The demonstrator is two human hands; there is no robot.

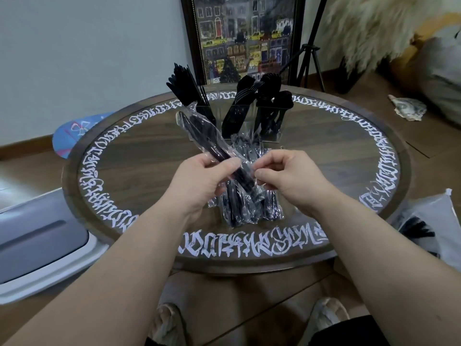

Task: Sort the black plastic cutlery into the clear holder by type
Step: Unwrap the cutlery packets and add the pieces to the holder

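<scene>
Your left hand (199,181) gripping a wrapped cutlery pack (204,141) above the table (139,151), your right hand (287,176) pinching its wrapper end, more packs (249,206) beneath, holder (249,121) behind with sorted cutlery (252,96).

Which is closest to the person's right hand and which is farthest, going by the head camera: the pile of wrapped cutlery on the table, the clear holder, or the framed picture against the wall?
From the right hand:
1. Pile of wrapped cutlery, right under and beside the hand, at the table's middle.
2. Clear holder, farther back on the table, cutlery standing in it.
3. Framed picture, beyond the table, on the floor.
</scene>
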